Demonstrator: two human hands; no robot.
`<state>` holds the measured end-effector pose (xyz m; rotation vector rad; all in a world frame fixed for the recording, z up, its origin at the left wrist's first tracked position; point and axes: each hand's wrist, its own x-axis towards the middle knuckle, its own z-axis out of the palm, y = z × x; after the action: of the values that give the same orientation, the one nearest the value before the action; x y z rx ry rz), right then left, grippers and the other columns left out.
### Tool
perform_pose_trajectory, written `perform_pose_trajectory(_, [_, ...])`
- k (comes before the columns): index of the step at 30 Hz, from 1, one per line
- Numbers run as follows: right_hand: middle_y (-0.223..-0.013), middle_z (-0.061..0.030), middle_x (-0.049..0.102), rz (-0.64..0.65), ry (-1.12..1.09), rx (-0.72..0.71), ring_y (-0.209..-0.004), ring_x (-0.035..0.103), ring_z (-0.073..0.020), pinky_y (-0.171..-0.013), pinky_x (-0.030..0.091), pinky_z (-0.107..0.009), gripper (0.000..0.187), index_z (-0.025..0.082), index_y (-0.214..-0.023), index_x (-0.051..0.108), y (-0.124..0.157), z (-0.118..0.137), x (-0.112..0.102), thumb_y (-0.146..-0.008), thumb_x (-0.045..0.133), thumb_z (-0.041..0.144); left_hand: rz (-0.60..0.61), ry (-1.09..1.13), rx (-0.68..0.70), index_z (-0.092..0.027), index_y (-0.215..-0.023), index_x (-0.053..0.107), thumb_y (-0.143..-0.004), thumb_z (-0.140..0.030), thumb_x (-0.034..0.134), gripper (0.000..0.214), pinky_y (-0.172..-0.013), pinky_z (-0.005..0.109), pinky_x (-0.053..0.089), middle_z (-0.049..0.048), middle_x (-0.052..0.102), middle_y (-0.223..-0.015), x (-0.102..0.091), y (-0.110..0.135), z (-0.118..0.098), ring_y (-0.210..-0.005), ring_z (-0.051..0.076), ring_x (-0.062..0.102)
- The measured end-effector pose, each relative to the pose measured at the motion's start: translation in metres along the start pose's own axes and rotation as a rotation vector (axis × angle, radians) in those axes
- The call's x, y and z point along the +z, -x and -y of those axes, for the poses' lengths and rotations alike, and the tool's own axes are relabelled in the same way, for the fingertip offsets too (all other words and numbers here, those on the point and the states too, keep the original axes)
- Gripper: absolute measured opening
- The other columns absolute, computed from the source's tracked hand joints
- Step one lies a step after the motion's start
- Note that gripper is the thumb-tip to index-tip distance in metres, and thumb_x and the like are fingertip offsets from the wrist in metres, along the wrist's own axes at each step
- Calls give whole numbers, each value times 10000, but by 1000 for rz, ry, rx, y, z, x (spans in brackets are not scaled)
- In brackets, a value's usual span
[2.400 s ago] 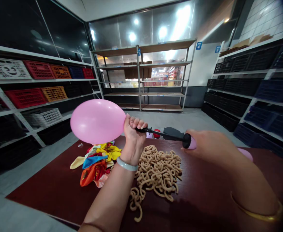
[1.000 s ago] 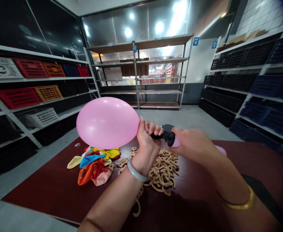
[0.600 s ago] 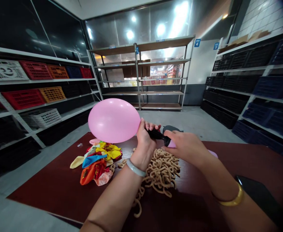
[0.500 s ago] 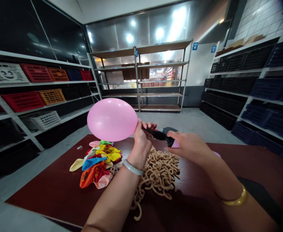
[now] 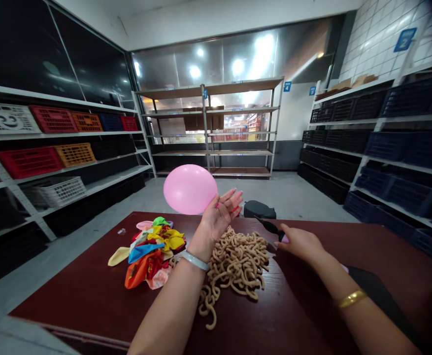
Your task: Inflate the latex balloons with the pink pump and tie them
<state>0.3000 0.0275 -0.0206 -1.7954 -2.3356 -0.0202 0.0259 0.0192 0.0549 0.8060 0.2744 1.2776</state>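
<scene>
An inflated pink balloon (image 5: 189, 190) floats above the far edge of the table, its neck end pinched at the thumb of my left hand (image 5: 219, 217). The other fingers of that hand are stretched out, palm up. To the right, my right hand (image 5: 302, 242) is closed around a balloon pump (image 5: 269, 226) with a black tapered nozzle and a pale purple body, mostly hidden by the hand. The nozzle points toward the balloon but is apart from it. Beneath my hands lies a heap of tan curled snack-like pieces (image 5: 240, 264).
Uninflated balloons (image 5: 152, 251) in several colours lie in a pile at the left of the dark red table (image 5: 90, 305). A black flat item (image 5: 378, 291) lies at the right. Beyond the table are a dark stool-like object (image 5: 260, 209) and shelves with crates (image 5: 53, 119).
The pump nozzle has come away from the balloon's neck as my right hand moved right and down. The balloon looks smaller. My left fingers have spread.
</scene>
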Motion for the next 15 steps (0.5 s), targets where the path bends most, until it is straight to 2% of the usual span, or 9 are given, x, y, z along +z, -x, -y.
perform_pose_trajectory(4, [-950, -136, 681, -13, 6, 48, -895, 641, -335, -703, 463, -415, 451, 197, -1006, 660, 11, -11, 19, -676, 665, 505, 4, -69, -108, -103, -1229, 575, -886, -357, 501, 433, -994, 390, 391, 182, 552, -1317, -8, 14, 14, -1127, 247, 568])
perform_pose_trajectory(8, [-1014, -171, 657, -93, -59, 38, -956, 610, -348, -771, 462, -448, 341, 189, -933, 692, 15, -5, 9, -700, 680, 436, -113, -232, -154, -111, -1157, 617, -843, -328, 545, 389, -909, 336, 427, 171, 630, -1201, -14, 22, 30, -1045, 221, 606])
perform_pose_trajectory(11, [-1206, -127, 594, -192, -182, -51, -1126, 542, -291, -939, 420, -424, 353, 235, -1057, 671, 9, 24, -14, -851, 511, 472, -180, -429, -165, -121, -960, 669, -835, -389, 530, 327, -704, 283, 449, 137, 704, -933, -18, 26, 45, -823, 192, 645])
perform_pose_trajectory(14, [-1252, -68, 581, -222, -406, -280, -1154, 531, -240, -991, 410, -382, 372, 264, -1105, 654, 2, 70, -32, -838, 539, 496, -209, -589, -102, -143, -696, 630, -802, -453, 566, 334, -523, 247, 368, 67, 633, -597, -17, 32, 60, -548, 150, 565])
perform_pose_trajectory(15, [-1222, -91, 598, -184, -610, -368, -1122, 549, -268, -961, 434, -408, 405, 233, -1094, 657, 2, 85, -33, -790, 611, 496, -207, -603, -74, -152, -647, 609, -774, -449, 607, 323, -499, 247, 352, 48, 597, -536, -15, 34, 64, -499, 142, 532])
